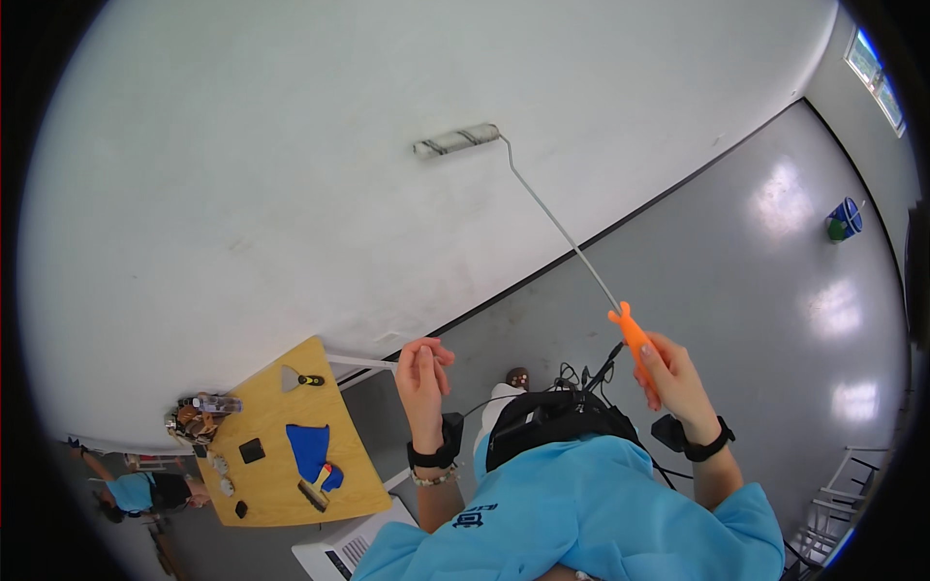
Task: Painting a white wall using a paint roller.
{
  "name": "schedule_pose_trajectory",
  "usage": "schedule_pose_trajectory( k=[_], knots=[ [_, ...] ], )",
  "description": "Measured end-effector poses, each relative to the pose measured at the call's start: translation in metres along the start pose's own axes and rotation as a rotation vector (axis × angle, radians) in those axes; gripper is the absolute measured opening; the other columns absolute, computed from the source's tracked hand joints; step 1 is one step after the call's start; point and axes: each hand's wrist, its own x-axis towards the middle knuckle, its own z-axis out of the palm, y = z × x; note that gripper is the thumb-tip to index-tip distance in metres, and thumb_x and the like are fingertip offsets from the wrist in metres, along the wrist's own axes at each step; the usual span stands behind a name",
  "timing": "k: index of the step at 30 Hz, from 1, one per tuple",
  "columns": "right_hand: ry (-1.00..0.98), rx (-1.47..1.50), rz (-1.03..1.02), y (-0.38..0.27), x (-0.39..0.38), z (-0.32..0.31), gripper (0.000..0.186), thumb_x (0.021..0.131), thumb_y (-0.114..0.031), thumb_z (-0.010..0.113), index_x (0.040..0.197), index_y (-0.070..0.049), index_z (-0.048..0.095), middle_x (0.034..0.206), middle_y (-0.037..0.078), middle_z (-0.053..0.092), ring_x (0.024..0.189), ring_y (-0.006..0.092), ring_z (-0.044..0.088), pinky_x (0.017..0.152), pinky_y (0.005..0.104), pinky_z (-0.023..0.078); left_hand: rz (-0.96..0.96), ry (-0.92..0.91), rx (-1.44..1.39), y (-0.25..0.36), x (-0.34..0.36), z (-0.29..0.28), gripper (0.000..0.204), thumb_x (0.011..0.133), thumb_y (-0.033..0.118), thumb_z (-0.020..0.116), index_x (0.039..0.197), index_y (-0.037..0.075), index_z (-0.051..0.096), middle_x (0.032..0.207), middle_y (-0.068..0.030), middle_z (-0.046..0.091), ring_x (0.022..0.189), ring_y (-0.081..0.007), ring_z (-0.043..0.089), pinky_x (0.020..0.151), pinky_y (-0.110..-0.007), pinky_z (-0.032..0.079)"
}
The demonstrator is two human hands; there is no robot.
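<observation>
My right hand point(674, 382) is closed round the orange handle point(635, 339) of a paint roller. Its long thin metal rod runs up and to the left, bending near the top. The roller's white sleeve point(457, 141), marked with dark diagonal stripes, lies against the white wall point(291, 126). My left hand point(423, 373) is raised in front of me, to the left of my body, with nothing in it. Its fingers are loosely curled and partly apart. Both wrists carry black bands.
At the lower left a wooden table point(281, 407) holds a putty knife point(302, 379), a blue cloth point(308, 447), a brush point(315, 487) and a clear bottle point(218, 403). Another person point(136, 491) is beyond it. A blue bucket point(845, 221) and a metal ladder point(838, 504) stand right.
</observation>
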Motion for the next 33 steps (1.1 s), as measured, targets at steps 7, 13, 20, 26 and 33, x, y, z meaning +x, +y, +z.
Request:
schedule_pose_trajectory(
  k=[7, 13, 20, 26, 33],
  knots=[
    [-0.017, -0.009, 0.040, 0.025, 0.020, 0.004, 0.032, 0.099, -0.026, 0.046, 0.109, 0.003, 0.056, 0.062, 0.000, 0.050, 0.038, 0.0053, 0.043, 0.037, 0.0204, 0.035, 0.013, 0.026, 0.014, -0.001, -0.009, -0.010, 0.020, 0.101, 0.015, 0.042, 0.101, 0.002, 0.057, 0.073, -0.0048, 0.061, 0.043, -0.0009, 0.033, 0.040, -0.017, 0.024],
    [-0.006, -0.144, 0.047, 0.033, 0.031, 0.016, 0.031, 0.098, -0.025, 0.048, 0.110, 0.002, 0.057, 0.062, 0.000, 0.050, 0.038, 0.0056, 0.044, 0.037, 0.0207, 0.035, 0.034, 0.038, 0.016, 0.006, -0.013, -0.011, 0.020, 0.101, 0.016, 0.042, 0.101, 0.002, 0.057, 0.073, -0.0054, 0.061, 0.043, -0.0007, 0.033, 0.040, -0.017, 0.024],
    [0.004, -0.063, 0.006, -0.005, -0.003, 0.008, 0.031, 0.099, -0.024, 0.046, 0.113, 0.002, 0.056, 0.060, 0.000, 0.050, 0.038, 0.0053, 0.044, 0.038, 0.0198, 0.035, 0.018, 0.084, 0.010, -0.001, -0.017, -0.020, 0.019, 0.101, 0.015, 0.042, 0.101, 0.002, 0.056, 0.072, -0.0050, 0.061, 0.043, -0.0002, 0.032, 0.041, -0.017, 0.023],
    [0.037, -0.138, -0.083, -0.028, -0.019, 0.012, 0.031, 0.099, -0.024, 0.046, 0.114, 0.001, 0.056, 0.058, 0.000, 0.051, 0.039, 0.0053, 0.046, 0.039, 0.0197, 0.037, 0.002, 0.065, -0.025, -0.004, -0.012, -0.013, 0.020, 0.101, 0.015, 0.042, 0.101, 0.002, 0.057, 0.071, -0.0050, 0.061, 0.043, 0.0003, 0.029, 0.041, -0.017, 0.021],
    [0.025, -0.155, -0.019, -0.018, -0.013, 0.022, 0.030, 0.099, -0.023, 0.047, 0.113, 0.002, 0.056, 0.058, 0.001, 0.053, 0.040, 0.0069, 0.049, 0.041, 0.0207, 0.039, 0.010, 0.030, 0.021, -0.005, -0.006, -0.010, 0.021, 0.101, 0.015, 0.041, 0.101, 0.002, 0.057, 0.071, -0.0060, 0.061, 0.041, -0.0002, 0.027, 0.039, -0.018, 0.020]
  ],
)
